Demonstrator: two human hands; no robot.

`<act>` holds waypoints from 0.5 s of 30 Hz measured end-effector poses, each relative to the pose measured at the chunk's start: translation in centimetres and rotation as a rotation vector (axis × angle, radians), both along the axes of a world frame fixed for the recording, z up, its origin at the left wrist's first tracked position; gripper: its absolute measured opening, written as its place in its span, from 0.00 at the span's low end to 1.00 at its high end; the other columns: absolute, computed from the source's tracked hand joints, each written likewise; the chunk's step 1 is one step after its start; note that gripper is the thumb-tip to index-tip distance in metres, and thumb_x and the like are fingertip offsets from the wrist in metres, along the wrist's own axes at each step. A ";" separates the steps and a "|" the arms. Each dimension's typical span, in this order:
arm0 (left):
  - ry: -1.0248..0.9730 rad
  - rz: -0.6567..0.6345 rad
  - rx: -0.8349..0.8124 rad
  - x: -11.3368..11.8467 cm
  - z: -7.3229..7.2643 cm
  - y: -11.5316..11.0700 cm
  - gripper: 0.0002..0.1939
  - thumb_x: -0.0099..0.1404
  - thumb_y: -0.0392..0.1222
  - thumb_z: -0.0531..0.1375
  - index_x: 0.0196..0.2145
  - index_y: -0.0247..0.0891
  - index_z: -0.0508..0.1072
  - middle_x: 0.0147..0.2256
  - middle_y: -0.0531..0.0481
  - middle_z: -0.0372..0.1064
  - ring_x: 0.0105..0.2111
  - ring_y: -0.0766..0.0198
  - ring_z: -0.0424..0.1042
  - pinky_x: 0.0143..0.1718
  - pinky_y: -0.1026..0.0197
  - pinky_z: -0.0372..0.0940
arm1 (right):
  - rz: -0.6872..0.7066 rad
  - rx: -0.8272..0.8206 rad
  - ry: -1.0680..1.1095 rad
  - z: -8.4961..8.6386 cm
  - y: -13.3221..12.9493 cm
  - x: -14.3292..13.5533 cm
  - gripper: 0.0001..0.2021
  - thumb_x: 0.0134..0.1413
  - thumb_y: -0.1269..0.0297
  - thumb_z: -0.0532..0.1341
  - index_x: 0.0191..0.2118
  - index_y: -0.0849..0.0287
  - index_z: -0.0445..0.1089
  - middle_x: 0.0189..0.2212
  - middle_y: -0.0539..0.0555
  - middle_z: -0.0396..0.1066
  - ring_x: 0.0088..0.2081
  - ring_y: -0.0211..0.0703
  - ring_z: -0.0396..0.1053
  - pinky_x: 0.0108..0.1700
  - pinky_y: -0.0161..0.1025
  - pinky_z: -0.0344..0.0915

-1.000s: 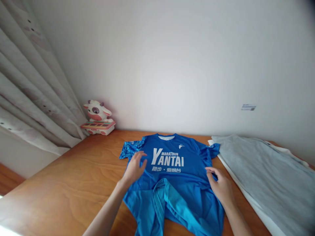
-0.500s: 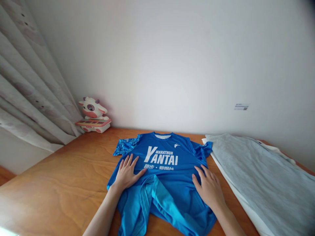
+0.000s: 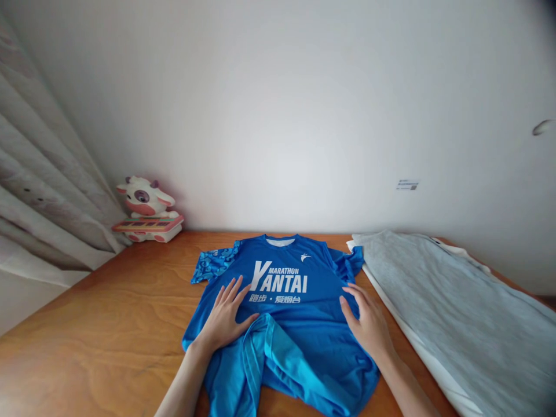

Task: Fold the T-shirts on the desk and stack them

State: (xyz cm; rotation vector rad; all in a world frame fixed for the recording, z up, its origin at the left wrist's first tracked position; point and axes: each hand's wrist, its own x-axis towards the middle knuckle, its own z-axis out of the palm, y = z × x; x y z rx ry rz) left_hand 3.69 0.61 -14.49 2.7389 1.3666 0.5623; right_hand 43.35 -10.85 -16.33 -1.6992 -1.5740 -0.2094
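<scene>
A blue short-sleeved T-shirt [image 3: 291, 310] with white "Marathon Yantai" lettering lies face up, its collar toward the wall. Its lower hem is turned up and bunched, showing the lighter blue inside. My left hand [image 3: 228, 315] rests on the shirt's left side, fingers spread, thumb beside the raised fold. On the right side of the shirt, my right hand [image 3: 367, 321] is at the edge with its fingers apart and slightly bent; whether it touches the cloth is hard to tell. Neither hand grips anything.
The shirt lies on a wooden tabletop [image 3: 130, 313]. To the right are grey and white folded garments [image 3: 447, 295], touching the right sleeve. A toy cow with a keyboard [image 3: 147, 211] sits at the back left, near a curtain [image 3: 47, 191]. A white wall [image 3: 278, 116] stands behind.
The camera view has turned slightly right. My right hand's fingers have lifted and curled a little; my left hand stays on the shirt, which looks much the same.
</scene>
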 end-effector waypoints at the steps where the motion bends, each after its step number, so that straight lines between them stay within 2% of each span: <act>1: -0.001 0.015 -0.009 0.0 -0.2 0.0 0.40 0.66 0.65 0.58 0.70 0.48 0.58 0.72 0.41 0.48 0.70 0.40 0.50 0.68 0.34 0.50 | -0.033 0.004 0.006 0.1 0.7 0.8 0.17 0.66 0.53 0.53 0.52 0.54 0.70 0.52 0.61 0.74 0.54 0.53 0.72 0.57 0.51 0.67; 5: -0.005 0.041 -0.013 -0.1 -1.2 0.3 0.42 0.64 0.67 0.59 0.69 0.47 0.59 0.70 0.40 0.51 0.69 0.39 0.52 0.68 0.33 0.50 | -0.227 -0.113 -0.055 1.5 5.4 5.3 0.16 0.63 0.58 0.53 0.49 0.58 0.71 0.45 0.62 0.76 0.48 0.53 0.73 0.54 0.50 0.68; 9: -0.030 0.044 0.002 -0.2 -1.6 0.6 0.42 0.63 0.67 0.60 0.69 0.48 0.59 0.70 0.40 0.53 0.69 0.40 0.53 0.68 0.33 0.50 | -0.296 -0.214 -0.108 3.1 10.3 8.7 0.16 0.61 0.65 0.52 0.49 0.62 0.73 0.45 0.66 0.75 0.48 0.56 0.72 0.54 0.52 0.67; 12: -0.048 0.042 0.005 -0.3 -1.8 0.7 0.43 0.63 0.67 0.60 0.69 0.48 0.59 0.70 0.40 0.54 0.68 0.40 0.55 0.67 0.33 0.51 | -0.338 -0.284 -0.143 3.4 12.7 9.2 0.17 0.60 0.62 0.56 0.50 0.61 0.73 0.47 0.67 0.74 0.50 0.60 0.71 0.52 0.54 0.67; 15: -0.052 0.053 0.004 -0.3 -2.1 0.6 0.43 0.63 0.67 0.60 0.69 0.48 0.59 0.70 0.40 0.54 0.68 0.40 0.55 0.67 0.34 0.51 | -0.441 -0.336 -0.130 2.9 14.3 9.3 0.20 0.59 0.53 0.59 0.50 0.62 0.73 0.47 0.71 0.72 0.51 0.67 0.70 0.49 0.60 0.67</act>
